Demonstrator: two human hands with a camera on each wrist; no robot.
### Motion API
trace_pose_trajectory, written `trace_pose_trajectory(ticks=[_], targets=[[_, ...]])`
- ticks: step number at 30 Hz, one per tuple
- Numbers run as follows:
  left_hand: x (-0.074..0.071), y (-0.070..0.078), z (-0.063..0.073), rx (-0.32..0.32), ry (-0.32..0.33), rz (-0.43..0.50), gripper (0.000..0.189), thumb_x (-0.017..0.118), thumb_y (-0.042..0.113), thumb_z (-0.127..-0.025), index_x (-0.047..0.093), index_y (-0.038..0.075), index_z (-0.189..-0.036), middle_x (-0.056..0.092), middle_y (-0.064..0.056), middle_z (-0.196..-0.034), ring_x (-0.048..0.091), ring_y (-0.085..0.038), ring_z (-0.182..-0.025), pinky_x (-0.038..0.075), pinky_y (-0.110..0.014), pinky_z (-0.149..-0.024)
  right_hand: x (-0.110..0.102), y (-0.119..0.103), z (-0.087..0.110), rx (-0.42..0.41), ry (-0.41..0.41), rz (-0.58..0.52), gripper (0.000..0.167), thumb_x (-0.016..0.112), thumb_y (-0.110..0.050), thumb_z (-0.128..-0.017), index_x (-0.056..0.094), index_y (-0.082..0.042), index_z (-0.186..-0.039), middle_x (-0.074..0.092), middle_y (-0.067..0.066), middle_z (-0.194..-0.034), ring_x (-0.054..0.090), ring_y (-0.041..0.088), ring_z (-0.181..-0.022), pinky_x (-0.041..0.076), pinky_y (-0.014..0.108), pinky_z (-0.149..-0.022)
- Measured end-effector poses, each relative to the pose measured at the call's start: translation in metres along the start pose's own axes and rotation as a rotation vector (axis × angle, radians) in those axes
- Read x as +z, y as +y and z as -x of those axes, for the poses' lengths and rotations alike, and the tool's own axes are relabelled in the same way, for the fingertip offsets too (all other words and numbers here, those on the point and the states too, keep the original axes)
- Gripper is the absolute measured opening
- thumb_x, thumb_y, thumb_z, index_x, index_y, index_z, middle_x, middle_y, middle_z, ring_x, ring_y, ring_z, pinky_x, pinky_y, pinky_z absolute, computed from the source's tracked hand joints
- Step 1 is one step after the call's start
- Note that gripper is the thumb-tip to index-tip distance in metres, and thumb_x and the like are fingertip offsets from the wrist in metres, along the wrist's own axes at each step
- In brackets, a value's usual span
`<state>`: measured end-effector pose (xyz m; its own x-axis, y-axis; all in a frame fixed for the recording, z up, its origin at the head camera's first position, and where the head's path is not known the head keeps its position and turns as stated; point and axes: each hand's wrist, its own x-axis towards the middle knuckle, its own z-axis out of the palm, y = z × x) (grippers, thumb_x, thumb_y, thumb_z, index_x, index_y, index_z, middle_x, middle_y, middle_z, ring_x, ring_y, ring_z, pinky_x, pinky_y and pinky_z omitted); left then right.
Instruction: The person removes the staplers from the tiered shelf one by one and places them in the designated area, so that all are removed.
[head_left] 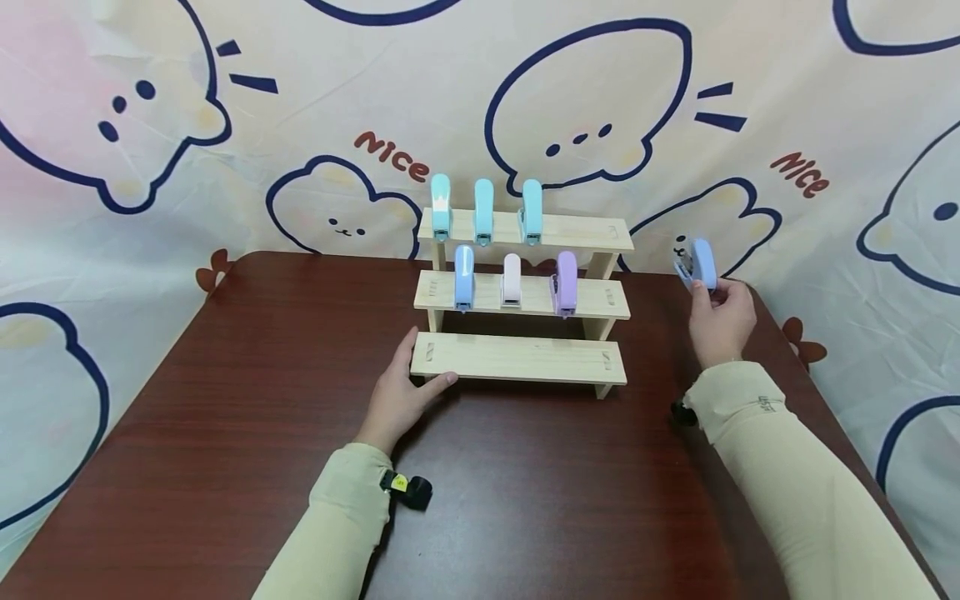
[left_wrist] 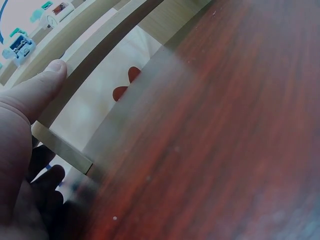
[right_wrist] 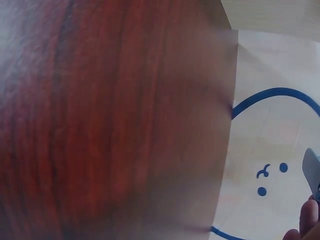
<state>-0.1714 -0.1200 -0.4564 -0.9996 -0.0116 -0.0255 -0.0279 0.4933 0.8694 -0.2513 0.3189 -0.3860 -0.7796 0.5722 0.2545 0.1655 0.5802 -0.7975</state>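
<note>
A three-tier wooden display stand (head_left: 517, 356) stands on the table. My left hand (head_left: 396, 400) grips the left end of its lowest shelf, thumb along the front edge and fingers at the side. In the left wrist view the thumb (left_wrist: 47, 82) lies on the shelf edge. Off to the right of the stand, my right hand (head_left: 723, 321) holds a blue stapler (head_left: 703, 264) up between thumb and fingers. Only a bit of that stapler (right_wrist: 312, 170) and some fingertips (right_wrist: 308, 217) show at the right wrist view's edge.
Three turquoise staplers, the middle one (head_left: 483, 210) among them, stand on the top shelf. On the middle shelf are a blue stapler (head_left: 464, 279), a white stapler (head_left: 512, 281) and a purple stapler (head_left: 565, 285). A cartoon-print cloth (head_left: 450, 75) hangs behind the brown table (head_left: 225, 417).
</note>
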Motion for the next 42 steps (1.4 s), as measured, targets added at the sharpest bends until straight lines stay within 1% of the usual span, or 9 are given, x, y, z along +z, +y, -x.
trace_pose_trajectory(ticks=[5, 10, 13, 19, 25, 28, 34, 40, 42], targets=[[0.000, 0.003, -0.001, -0.001, 0.000, 0.002, 0.107, 0.077, 0.057, -0.082, 0.016, 0.022, -0.163, 0.028, -0.004, -0.164, 0.029, -0.026, -0.148, 0.028, -0.052, -0.116, -0.001, 0.007, -0.002, 0.010, 0.013, 0.022, 0.050, 0.055, -0.042, -0.101, 0.060, -0.001, -0.129, 0.054, 0.003, -0.105, 0.049, 0.009, -0.090, 0.041, 0.023, -0.078], [-0.001, 0.003, 0.000, -0.009, -0.002, 0.006, 0.107, 0.078, 0.056, -0.082, 0.016, 0.023, -0.163, 0.028, -0.005, -0.164, 0.028, -0.026, -0.148, 0.027, -0.052, -0.117, -0.002, 0.016, -0.004, 0.014, 0.000, 0.050, 0.052, 0.055, -0.042, -0.100, 0.060, 0.000, -0.129, 0.055, 0.005, -0.106, 0.049, 0.010, -0.089, 0.040, 0.023, -0.077], [-0.001, 0.003, 0.001, -0.015, -0.006, 0.003, 0.107, 0.078, 0.056, -0.082, 0.016, 0.023, -0.163, 0.027, -0.005, -0.164, 0.028, -0.026, -0.149, 0.027, -0.052, -0.117, -0.002, 0.021, -0.003, 0.045, -0.012, 0.053, 0.051, 0.055, -0.041, -0.100, 0.059, 0.000, -0.130, 0.057, 0.009, -0.111, 0.050, 0.012, -0.092, 0.041, 0.023, -0.077], [-0.001, 0.003, 0.001, -0.009, -0.001, 0.008, 0.105, 0.078, 0.055, -0.083, 0.017, 0.023, -0.163, 0.028, -0.006, -0.164, 0.029, -0.026, -0.148, 0.027, -0.052, -0.117, -0.004, 0.032, -0.004, 0.139, -0.083, 0.074, 0.053, 0.051, -0.043, -0.102, 0.055, -0.002, -0.136, 0.057, 0.014, -0.126, 0.052, 0.019, -0.103, 0.042, 0.024, -0.077], [-0.001, 0.002, 0.002, 0.001, 0.003, 0.008, 0.106, 0.078, 0.054, -0.083, 0.017, 0.022, -0.163, 0.029, -0.007, -0.163, 0.029, -0.027, -0.148, 0.027, -0.052, -0.116, -0.007, 0.042, -0.006, 0.196, -0.100, 0.074, 0.055, 0.052, -0.043, -0.102, 0.055, -0.004, -0.139, 0.057, 0.015, -0.131, 0.049, 0.020, -0.105, 0.041, 0.023, -0.076], [-0.001, 0.002, 0.002, 0.005, 0.006, 0.013, 0.106, 0.078, 0.055, -0.083, 0.017, 0.023, -0.162, 0.029, -0.007, -0.163, 0.029, -0.027, -0.148, 0.027, -0.052, -0.117, -0.008, 0.046, -0.008, 0.212, -0.107, 0.064, 0.056, 0.052, -0.044, -0.101, 0.054, -0.005, -0.141, 0.056, 0.015, -0.132, 0.048, 0.021, -0.109, 0.041, 0.024, -0.078], [-0.001, 0.001, 0.002, 0.004, 0.000, 0.021, 0.107, 0.078, 0.055, -0.082, 0.016, 0.022, -0.163, 0.029, -0.006, -0.163, 0.029, -0.026, -0.148, 0.028, -0.051, -0.116, -0.012, 0.054, -0.009, 0.249, -0.124, 0.066, 0.058, 0.053, -0.043, -0.100, 0.053, -0.004, -0.143, 0.054, 0.018, -0.139, 0.046, 0.026, -0.119, 0.042, 0.033, -0.090], [-0.001, 0.001, 0.001, 0.012, 0.003, 0.029, 0.106, 0.079, 0.053, -0.083, 0.017, 0.021, -0.162, 0.031, -0.006, -0.162, 0.030, -0.025, -0.148, 0.027, -0.051, -0.117, -0.017, 0.069, -0.012, 0.285, -0.155, 0.068, 0.061, 0.055, -0.043, -0.099, 0.051, -0.003, -0.145, 0.050, 0.019, -0.143, 0.044, 0.030, -0.126, 0.038, 0.043, -0.103], [-0.001, 0.001, 0.001, 0.014, 0.000, 0.029, 0.106, 0.079, 0.053, -0.083, 0.017, 0.020, -0.162, 0.031, -0.007, -0.162, 0.030, -0.025, -0.148, 0.028, -0.051, -0.117, -0.019, 0.076, -0.014, 0.303, -0.164, 0.079, 0.062, 0.055, -0.044, -0.099, 0.050, -0.004, -0.146, 0.048, 0.019, -0.145, 0.043, 0.030, -0.127, 0.039, 0.044, -0.103]])
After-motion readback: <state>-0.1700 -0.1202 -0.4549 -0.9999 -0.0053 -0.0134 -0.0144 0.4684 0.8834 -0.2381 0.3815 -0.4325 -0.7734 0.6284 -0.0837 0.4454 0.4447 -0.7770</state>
